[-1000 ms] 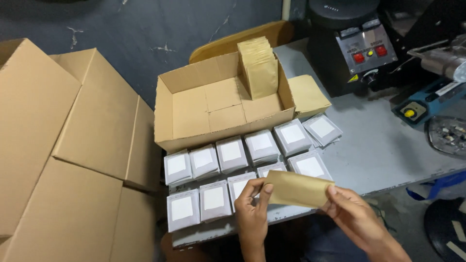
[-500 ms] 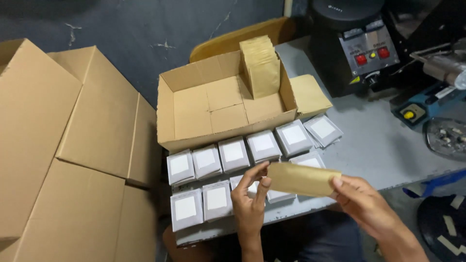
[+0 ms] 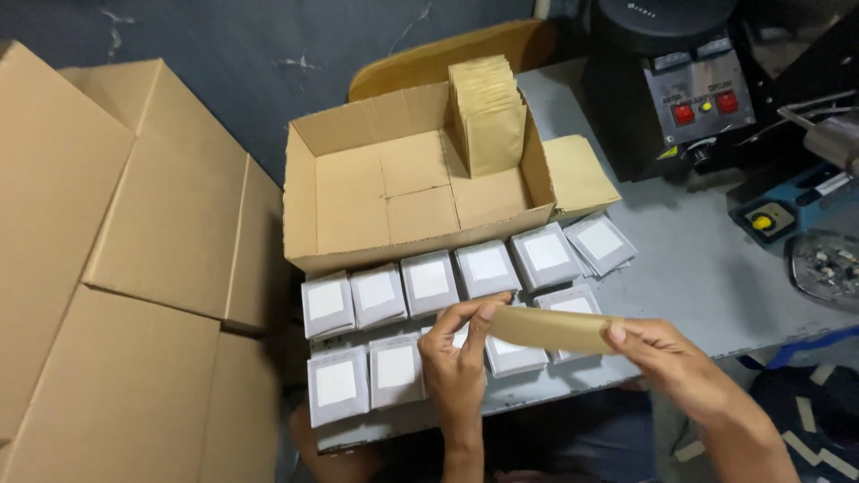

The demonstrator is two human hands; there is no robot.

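From the head camera, looking down: the left hand and the right hand hold one flat brown bag between them, just above the front of the worktop. The left hand pinches the bag's left end with thumb and fingers closed on it. The right hand grips the right end, thumb on top. The bag lies almost flat and looks thin, so it may be empty, but I cannot tell for sure. Under the bag, small grey packs with white squares on top sit in two rows, touching side by side. Behind them is an open box. A stack of the same brown bags stands upright in its back right corner, and the rest of the box floor is bare. Big folded cartons lean on the left. A black machine with red buttons stands at the back right. The step in hand looks like getting a bag ready. Next, the fingers would need to find the bag's mouth and pull it open gently, so the thin paper does not tear.
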